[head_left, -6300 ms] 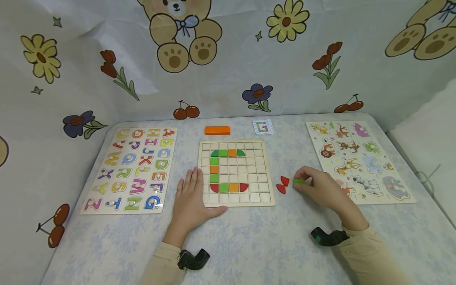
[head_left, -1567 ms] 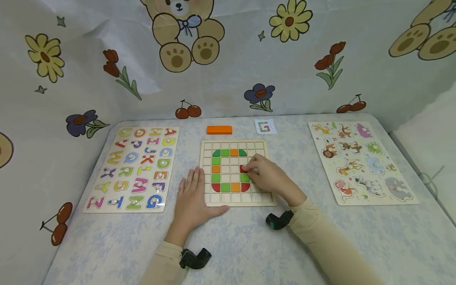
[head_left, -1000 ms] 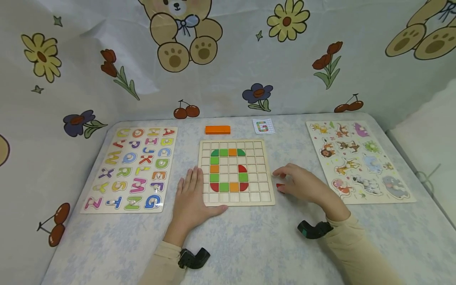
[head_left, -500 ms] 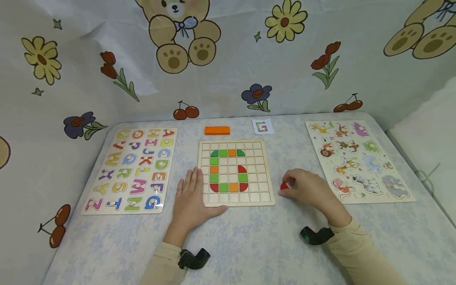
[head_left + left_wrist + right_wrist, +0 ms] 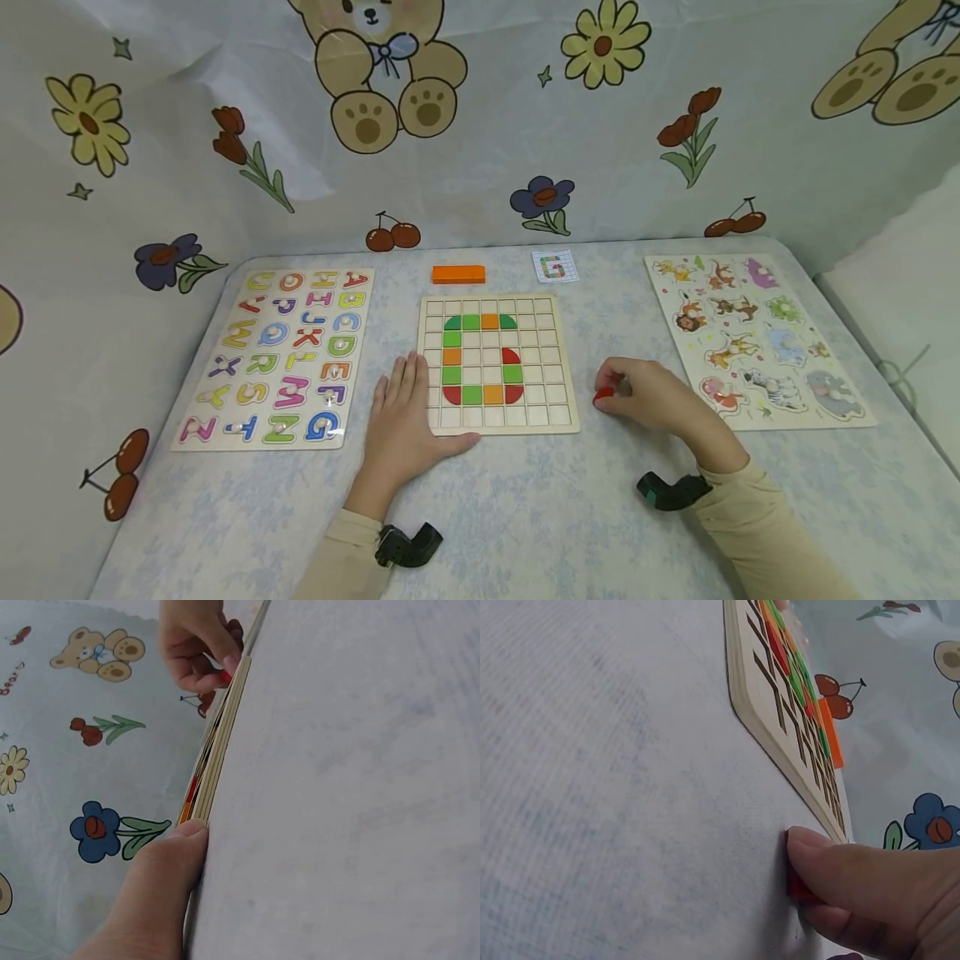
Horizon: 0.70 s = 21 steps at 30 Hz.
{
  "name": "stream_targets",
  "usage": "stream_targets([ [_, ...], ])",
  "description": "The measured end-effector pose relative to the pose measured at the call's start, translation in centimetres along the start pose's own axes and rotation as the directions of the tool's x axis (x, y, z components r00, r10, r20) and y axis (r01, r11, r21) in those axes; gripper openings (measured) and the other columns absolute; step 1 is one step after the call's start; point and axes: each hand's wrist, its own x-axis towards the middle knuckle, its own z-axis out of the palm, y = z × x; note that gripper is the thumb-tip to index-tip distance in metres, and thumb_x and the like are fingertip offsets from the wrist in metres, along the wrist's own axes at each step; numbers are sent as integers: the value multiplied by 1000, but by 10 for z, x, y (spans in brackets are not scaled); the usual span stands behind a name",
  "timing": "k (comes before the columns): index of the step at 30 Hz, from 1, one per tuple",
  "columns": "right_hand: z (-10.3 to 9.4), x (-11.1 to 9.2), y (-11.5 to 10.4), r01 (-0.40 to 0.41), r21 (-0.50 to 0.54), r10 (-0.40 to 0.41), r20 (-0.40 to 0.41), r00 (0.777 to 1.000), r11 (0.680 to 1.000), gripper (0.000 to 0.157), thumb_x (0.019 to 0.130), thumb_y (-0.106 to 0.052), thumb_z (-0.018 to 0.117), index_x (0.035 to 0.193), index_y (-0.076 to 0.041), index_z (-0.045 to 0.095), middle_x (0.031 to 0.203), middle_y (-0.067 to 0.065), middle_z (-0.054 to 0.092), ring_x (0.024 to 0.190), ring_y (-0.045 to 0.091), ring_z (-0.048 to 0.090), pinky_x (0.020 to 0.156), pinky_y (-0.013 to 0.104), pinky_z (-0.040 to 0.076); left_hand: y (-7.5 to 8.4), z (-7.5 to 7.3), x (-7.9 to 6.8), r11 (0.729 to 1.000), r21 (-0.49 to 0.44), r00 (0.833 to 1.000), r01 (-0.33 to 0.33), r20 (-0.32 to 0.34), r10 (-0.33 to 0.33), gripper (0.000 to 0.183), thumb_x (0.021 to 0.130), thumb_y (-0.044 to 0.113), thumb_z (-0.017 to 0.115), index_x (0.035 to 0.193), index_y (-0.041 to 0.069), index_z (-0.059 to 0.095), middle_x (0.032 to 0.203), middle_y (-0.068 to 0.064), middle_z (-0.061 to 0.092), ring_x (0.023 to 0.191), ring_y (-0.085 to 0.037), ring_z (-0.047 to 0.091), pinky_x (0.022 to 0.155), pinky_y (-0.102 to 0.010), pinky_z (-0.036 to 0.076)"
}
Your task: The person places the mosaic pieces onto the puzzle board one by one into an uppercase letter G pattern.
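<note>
My right hand (image 5: pixel 648 398) pinches a red quarter-circle piece (image 5: pixel 603 394) between thumb and fingers, just right of a wooden grid board (image 5: pixel 537 375). In the right wrist view the same red piece (image 5: pixel 796 881) shows under the thumb, close to the table. Set in the grid are green, orange and red pieces forming a G-like outline, including a red quarter-circle (image 5: pixel 510 357) above a green square (image 5: pixel 512 374). My left hand (image 5: pixel 401 421) lies with straight fingers along the board's left edge, thumb at its front edge.
Behind the board lie an orange block (image 5: pixel 458 274) and a small card (image 5: pixel 555 266) printed with a coloured G pattern. To the left is an alphabet puzzle board (image 5: pixel 262 446); an animal puzzle board (image 5: pixel 802 424) lies to the right. A printed cloth (image 5: pixel 480 167) hangs behind the table.
My right hand put a green square and a red quarter-circle into the grid's right side. It then went back right and picked up the other red piece. The left hand stayed.
</note>
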Motion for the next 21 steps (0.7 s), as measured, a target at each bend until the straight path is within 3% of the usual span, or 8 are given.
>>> stream_targets([
  [16, 4, -2, 4, 20, 22, -19, -26, 999, 1000, 15, 89, -21, 75, 95, -18, 62, 79, -4, 57, 69, 12, 48, 62, 25, 40, 0, -1, 0, 1000, -6, 1000, 1, 1, -1, 135, 65, 85, 65, 160, 7, 9, 169, -9, 4, 157, -27, -1, 125, -55, 4],
  [21, -2, -5, 6, 17, 87, -20, 35, 999, 996, 21, 89, -13, 73, 105, -15, 59, 88, 1, 59, 68, 14, 51, 61, 25, 44, 0, -1, 0, 1000, -11, 1000, 0, -1, 0, 135, 65, 84, 66, 160, 7, 10, 169, -9, 4, 157, -27, -1, 125, -55, 4],
])
